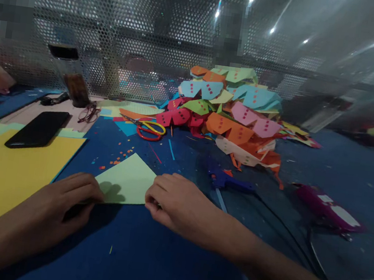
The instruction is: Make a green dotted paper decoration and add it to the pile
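A pale green sheet of paper (130, 176), showing a triangular outline with its point away from me, lies on the blue table in front of me. My left hand (74, 198) pinches its near left corner, fingers curled and thumb beneath. At the near right corner, my right hand (174, 200) is closed on the paper with fingertips bent under. Beyond the sheet are scissors (150, 130) with red and yellow handles, and small orange paper scraps (115, 162) are scattered to their left.
Yellow paper sheets (13, 177) with a black phone (38, 129) lie at left, near a bottle (73, 84) and glasses (89, 112). Folded coloured paper pieces (230, 127) are heaped at the back. A blue glue gun (230, 181), its cable and a purple power strip (329, 207) occupy the right.
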The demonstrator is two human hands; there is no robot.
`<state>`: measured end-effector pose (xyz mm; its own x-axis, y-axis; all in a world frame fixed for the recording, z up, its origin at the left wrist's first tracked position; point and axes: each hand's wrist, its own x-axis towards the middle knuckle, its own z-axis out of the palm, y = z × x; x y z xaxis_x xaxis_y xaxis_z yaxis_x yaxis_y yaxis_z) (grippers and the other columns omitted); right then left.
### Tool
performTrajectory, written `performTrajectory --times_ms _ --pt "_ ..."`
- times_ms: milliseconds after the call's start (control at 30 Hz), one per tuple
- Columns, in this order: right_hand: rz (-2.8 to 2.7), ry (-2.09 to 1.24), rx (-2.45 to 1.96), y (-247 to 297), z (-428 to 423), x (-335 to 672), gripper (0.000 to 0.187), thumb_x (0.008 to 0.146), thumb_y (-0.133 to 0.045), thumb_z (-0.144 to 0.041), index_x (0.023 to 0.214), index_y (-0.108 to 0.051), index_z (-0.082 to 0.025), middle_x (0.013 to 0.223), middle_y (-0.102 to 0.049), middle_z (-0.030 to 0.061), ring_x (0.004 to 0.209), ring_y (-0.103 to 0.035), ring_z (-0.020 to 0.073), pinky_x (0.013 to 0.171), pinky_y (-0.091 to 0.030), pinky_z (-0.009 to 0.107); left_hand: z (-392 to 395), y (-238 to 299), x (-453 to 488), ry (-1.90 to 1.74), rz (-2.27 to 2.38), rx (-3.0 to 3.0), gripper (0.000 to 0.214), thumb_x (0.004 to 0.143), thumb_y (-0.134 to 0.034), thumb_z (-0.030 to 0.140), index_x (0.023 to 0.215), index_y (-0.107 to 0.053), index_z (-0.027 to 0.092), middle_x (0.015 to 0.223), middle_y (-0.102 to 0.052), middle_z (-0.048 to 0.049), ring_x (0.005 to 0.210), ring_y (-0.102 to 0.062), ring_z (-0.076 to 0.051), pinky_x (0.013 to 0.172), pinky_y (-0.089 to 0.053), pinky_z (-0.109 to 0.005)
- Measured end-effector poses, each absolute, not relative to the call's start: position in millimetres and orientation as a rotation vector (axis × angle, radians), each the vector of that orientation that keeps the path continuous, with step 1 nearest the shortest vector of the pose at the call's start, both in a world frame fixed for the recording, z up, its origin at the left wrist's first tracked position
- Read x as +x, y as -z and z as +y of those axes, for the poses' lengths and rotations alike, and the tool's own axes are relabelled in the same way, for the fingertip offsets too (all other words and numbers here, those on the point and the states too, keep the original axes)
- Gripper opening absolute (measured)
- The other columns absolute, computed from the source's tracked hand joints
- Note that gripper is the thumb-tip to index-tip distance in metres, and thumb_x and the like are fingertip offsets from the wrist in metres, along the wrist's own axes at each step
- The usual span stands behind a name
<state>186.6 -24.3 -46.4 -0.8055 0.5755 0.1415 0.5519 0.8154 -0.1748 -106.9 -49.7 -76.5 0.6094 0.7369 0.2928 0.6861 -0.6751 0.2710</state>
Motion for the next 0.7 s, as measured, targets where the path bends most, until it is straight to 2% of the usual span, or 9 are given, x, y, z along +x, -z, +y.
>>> performTrajectory --times_ms 300,500,700 --pt "-2.804 -0.228 -0.895 43.8 -24.0 186.2 0.013 0.099 -0.054 -0.019 0.09 -0.063 -0.017 0.091 -0.067 0.0029 0.082 -0.055 0.0158 0.08 -0.036 0.031 -51.9 75.2 -107.9 -0.547 1.308 2.697 0.024 0.092 -0.042 0.018 0.094 -0.064 0.025 0.089 -0.07 -0.0011 0.073 -0.068 -0.016 0.063 -0.052 -0.024" --pt "-2.795 -0.239 -0.895 44.8 -24.3 189.0 0.013 0.101 -0.055 -0.022 0.092 -0.063 -0.017 0.093 -0.067 0.0034 0.084 -0.057 0.0166 0.08 -0.036 0.031 -51.2 75.6 -111.5 -0.532 1.355 2.654 0.019 0.088 -0.045 0.021 0.085 -0.062 0.025 0.08 -0.068 0.0001 0.063 -0.064 -0.015 0.057 -0.048 -0.024" --pt "-2.818 -0.282 -0.925 42.9 -20.8 190.3 0.017 0.103 -0.054 -0.026 0.093 -0.065 -0.017 0.092 -0.068 0.0034 0.085 -0.059 0.0169 0.081 -0.037 0.032 -45.0 74.1 -117.9 -0.443 1.363 2.602 0.017 0.089 -0.049 0.027 0.085 -0.065 0.025 0.08 -0.068 -0.0006 0.063 -0.064 -0.015 0.056 -0.049 -0.023"
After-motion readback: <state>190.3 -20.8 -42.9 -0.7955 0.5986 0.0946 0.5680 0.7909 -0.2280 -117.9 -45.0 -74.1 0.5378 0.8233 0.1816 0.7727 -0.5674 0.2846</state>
